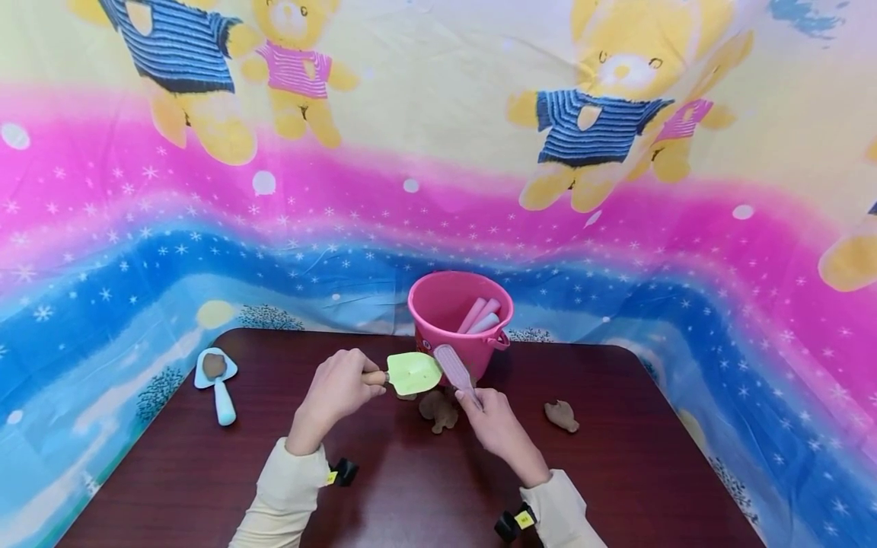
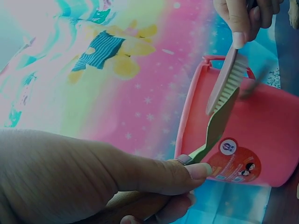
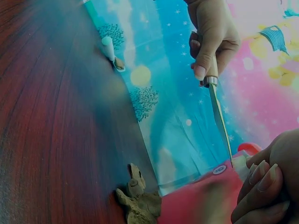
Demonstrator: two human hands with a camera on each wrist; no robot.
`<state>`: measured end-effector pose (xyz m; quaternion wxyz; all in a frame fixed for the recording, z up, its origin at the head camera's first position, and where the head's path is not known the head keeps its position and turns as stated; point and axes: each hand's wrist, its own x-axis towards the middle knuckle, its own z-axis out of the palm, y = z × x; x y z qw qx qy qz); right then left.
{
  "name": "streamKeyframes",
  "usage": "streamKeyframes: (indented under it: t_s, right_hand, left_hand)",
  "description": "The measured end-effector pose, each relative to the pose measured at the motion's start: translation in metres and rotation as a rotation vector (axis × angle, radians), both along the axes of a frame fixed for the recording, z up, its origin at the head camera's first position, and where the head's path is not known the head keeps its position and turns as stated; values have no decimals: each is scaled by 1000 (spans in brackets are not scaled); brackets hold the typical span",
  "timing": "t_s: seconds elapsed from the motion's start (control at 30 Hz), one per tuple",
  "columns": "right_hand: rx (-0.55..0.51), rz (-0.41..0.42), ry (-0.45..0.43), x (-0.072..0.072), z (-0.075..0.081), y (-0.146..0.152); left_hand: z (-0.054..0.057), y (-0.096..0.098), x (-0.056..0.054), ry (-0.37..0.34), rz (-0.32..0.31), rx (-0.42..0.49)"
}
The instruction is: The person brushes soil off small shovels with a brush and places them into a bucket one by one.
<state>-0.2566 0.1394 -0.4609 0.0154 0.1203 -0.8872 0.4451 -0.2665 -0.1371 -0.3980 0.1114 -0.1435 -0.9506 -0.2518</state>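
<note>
My left hand (image 1: 341, 388) grips the wooden handle of a small green trowel (image 1: 413, 373), thumb laid along it in the left wrist view. A brush (image 1: 454, 367) with a greyish-pink back is held by the handle in my right hand (image 1: 499, 428). Its pale bristles (image 2: 230, 88) meet the edge of the trowel's blade, which is tilted on its side. Both tools are in front of a pink bucket (image 1: 479, 354). A blurred brown piece (image 2: 258, 83) shows against the bucket's wall. Below the tools, brown clay-like lumps (image 1: 438, 411) lie on the table.
Pink and pale handles (image 1: 482, 313) stick up inside the bucket. At the table's left edge lies a light-blue scoop (image 1: 224, 403) bearing a brown lump (image 1: 214, 366). Another brown lump (image 1: 562, 416) lies to the right. A printed cloth (image 1: 384, 190) hangs behind the dark table (image 1: 164, 472).
</note>
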Motion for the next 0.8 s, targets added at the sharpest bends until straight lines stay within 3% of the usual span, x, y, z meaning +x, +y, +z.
streamKeyframes:
  t_s: [0.37, 0.8]
  right_hand:
    - [-43, 0, 23, 3, 5, -2]
    - [-74, 153, 36, 17, 4, -23]
  left_hand:
    - [-1, 8, 0, -4, 4, 10]
    - [-7, 21, -1, 37, -43, 35]
